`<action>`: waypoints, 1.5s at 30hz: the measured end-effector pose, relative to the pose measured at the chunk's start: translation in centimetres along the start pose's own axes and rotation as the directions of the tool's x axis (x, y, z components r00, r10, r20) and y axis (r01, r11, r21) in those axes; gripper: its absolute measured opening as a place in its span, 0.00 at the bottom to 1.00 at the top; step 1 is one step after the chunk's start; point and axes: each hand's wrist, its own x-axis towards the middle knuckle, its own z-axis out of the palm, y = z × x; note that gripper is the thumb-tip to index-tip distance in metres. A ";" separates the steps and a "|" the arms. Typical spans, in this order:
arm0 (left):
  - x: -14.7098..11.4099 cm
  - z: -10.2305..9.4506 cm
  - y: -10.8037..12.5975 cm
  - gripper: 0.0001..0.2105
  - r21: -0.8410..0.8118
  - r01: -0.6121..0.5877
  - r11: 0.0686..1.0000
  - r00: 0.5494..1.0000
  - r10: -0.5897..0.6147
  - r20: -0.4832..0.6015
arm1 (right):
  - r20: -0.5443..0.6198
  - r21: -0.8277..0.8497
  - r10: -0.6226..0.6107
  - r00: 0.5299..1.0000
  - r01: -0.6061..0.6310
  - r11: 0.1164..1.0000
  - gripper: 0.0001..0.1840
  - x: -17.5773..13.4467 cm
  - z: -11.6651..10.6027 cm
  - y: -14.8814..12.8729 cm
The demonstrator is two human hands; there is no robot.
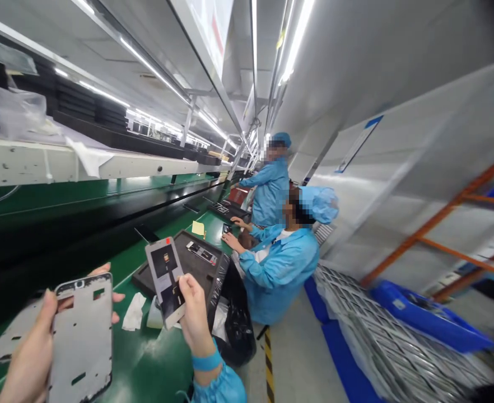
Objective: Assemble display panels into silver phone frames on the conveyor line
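Grey metal, pierced with small cutouts, forms the plate (83, 336) in the left hand (31, 350). The thumb presses at its left edge and other fingers show past its right edge, so the grip closes across its width. The plate's long axis runs almost straight up the view. A second plate (12, 337) shows to the left, partly behind that hand; whether it is also held I cannot tell.

The phone (163, 274) is to the right of the plate, well apart from it, with a white tissue (134, 312) between them on the green surface (146, 358). The right hand (197, 305) is the nearer to it: its fingers pinch the lower right edge. The phone's face is toward the camera; its long axis slants, the top leaning left toward the plate's side. Behind it is a dark tray (190, 271) holding another phone (201, 253). A co-worker in blue (280, 268) sits beyond.
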 end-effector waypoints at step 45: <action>-1.1 0.2 -3.3 0.39 0.381 -0.583 0.717 0.748 0.292 0.596 | 0.271 -0.016 -0.243 0.931 0.257 0.966 0.33 -5.0 4.8 -2.7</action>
